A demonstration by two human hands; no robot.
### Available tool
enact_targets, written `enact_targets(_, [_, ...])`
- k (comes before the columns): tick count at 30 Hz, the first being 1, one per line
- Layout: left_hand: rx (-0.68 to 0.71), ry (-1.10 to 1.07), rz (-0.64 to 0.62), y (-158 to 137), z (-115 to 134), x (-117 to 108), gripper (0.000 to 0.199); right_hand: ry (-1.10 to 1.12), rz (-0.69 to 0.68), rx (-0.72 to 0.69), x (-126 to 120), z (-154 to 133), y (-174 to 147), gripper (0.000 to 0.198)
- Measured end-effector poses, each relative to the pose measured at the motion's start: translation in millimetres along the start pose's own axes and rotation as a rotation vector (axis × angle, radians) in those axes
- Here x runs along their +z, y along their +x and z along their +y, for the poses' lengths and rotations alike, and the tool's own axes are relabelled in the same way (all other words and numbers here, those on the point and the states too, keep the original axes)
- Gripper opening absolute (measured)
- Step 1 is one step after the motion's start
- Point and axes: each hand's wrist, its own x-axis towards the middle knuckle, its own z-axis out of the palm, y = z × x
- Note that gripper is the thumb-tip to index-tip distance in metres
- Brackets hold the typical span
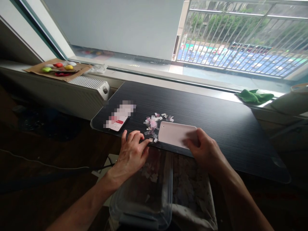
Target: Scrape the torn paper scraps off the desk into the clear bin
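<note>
My right hand (204,144) grips the right end of a pale pink, flat rectangular board (176,134) with a small hole in one corner. The board's left end is beside a loose heap of small pink and whitish paper-like scraps (152,123) on the black table (204,109). My left hand (133,149) is at the table's front edge with its fingers apart. Its index fingertip is at a small scrap near the edge; whether it touches cannot be made out. Left of the heap, a phone (118,123) with a blurred-out screen lies on the table.
Below the table's front edge stands a clear plastic bin (166,192) with scraps inside, beside a pale-lined container (192,192) of scraps. A green cloth (253,96) lies on the right sill. Colourful items rest on brown paper (36,70) at left, above a radiator (96,88).
</note>
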Motion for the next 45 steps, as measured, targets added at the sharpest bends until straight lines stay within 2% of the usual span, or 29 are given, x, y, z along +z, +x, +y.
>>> enact_targets(5, [0.024,-0.035,-0.020,0,2,2,0.025,-0.012,0.043,-0.047,1,-7,-2,0.012])
enact_targets(9, [0.025,-0.039,-0.011,-2,2,0,0.025,-0.038,0.007,-0.076,4,-10,-1,0.009])
enact_targets(12, [0.013,-0.018,0.011,-4,-2,-2,0.025,-0.096,0.000,-0.065,-6,-4,-2,0.006])
enact_targets(17, [0.007,-0.004,0.010,-4,-4,0,0.024,-0.152,0.092,-0.056,-19,2,-7,0.008])
enact_targets(22, [0.011,-0.005,0.025,-2,-4,0,0.023,-0.021,-0.009,-0.151,0,-15,-6,0.008])
enact_targets(25, [0.009,-0.001,0.029,-3,-5,-3,0.023,-0.034,-0.034,-0.147,1,-15,-4,0.008])
enact_targets(28, [-0.002,0.003,0.025,-5,-7,-4,0.024,-0.117,0.037,-0.093,-10,-6,-4,0.002])
enact_targets(30, [-0.003,0.003,0.020,-6,-7,-3,0.024,-0.156,0.086,-0.072,-17,0,-5,0.005])
enact_targets(33, [0.004,-0.004,0.023,-5,-7,-1,0.024,-0.133,0.115,-0.095,-16,-2,-6,0.005])
enact_targets(37, [0.019,-0.013,0.044,-3,-5,-1,0.024,-0.056,0.040,-0.159,0,-14,-4,0.005])
enact_targets(40, [0.018,-0.007,0.042,-3,-6,-2,0.024,-0.061,-0.005,-0.156,4,-14,-2,0.003])
enact_targets(45, [-0.001,0.000,0.027,-5,-7,-3,0.025,-0.230,0.146,-0.124,-14,6,-7,0.007])
